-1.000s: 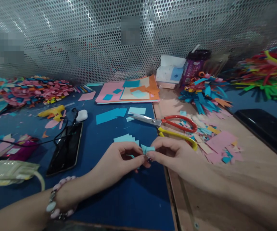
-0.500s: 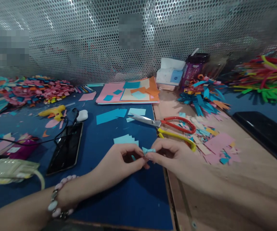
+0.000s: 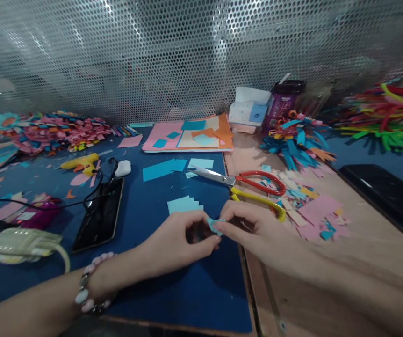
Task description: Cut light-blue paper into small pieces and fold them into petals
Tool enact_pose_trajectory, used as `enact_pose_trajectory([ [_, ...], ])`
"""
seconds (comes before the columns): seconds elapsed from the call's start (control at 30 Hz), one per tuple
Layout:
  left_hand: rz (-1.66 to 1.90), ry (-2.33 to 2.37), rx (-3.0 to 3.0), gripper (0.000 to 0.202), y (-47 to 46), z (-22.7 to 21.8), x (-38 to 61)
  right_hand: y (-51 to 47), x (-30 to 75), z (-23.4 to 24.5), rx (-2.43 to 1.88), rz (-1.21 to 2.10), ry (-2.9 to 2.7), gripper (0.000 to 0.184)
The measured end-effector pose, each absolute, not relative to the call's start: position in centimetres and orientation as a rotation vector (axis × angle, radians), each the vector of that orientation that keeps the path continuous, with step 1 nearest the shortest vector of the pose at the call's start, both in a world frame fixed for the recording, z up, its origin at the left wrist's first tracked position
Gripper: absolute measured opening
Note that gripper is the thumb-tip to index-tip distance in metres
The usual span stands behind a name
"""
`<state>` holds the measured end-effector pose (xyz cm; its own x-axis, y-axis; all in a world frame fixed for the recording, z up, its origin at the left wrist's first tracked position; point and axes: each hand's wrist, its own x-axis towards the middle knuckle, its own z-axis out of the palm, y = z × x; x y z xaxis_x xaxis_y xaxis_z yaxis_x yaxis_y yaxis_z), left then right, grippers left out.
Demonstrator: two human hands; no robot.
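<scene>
My right hand (image 3: 257, 227) pinches a small folded piece of light blue paper (image 3: 215, 226) between thumb and forefinger. My left hand (image 3: 178, 238) curls round the paper's other side, its fingertips at the edge and its thumb lower down. Part of the paper is hidden by the fingers. Just behind my left hand lies a fanned stack of light blue paper squares (image 3: 184, 205). Scissors (image 3: 227, 180) with one red and one yellow handle lie open beyond my hands, the blades over a pale blue slip (image 3: 201, 164).
Left are a phone (image 3: 99, 215) with a cable, an earbud case (image 3: 123, 168) and a yellow glue gun (image 3: 82, 164). Coloured paper sheets (image 3: 159, 135) lie at the back, beside a tissue pack (image 3: 248, 112). Paper scraps (image 3: 317, 210) and a dark phone (image 3: 384, 192) are at right.
My left thumb has moved away from its forefinger, widening the gap between them. The light blue paper has turned slightly in my fingers. The view has shifted a little.
</scene>
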<state>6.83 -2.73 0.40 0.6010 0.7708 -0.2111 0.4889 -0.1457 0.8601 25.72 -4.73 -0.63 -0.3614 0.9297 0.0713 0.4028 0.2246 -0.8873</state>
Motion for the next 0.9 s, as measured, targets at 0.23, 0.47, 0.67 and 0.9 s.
enact_pose_trajectory([
  [0.23, 0.381, 1.036, 1.603, 0.024, -2.0, 0.3, 6.9, -5.0, 25.5, -0.9, -1.132, 0.873, -1.949, 0.022],
  [0.47, 0.467, 0.997, 1.534, 0.026, -2.1, 0.4, 6.7, -5.1, 25.4, -1.0, -1.249, 0.763, -1.868, 0.013],
  [0.67, 0.475, 0.972, 1.535, 0.024, -1.4, 0.5, 6.8, -4.4, 25.9, -0.4, -1.222, 0.789, -1.904, 0.014],
  [0.9, 0.493, 0.894, 1.561, 0.026, -0.9, 0.2, 7.3, -3.5, 25.9, -1.8, -1.064, 0.665, -1.907, 0.010],
])
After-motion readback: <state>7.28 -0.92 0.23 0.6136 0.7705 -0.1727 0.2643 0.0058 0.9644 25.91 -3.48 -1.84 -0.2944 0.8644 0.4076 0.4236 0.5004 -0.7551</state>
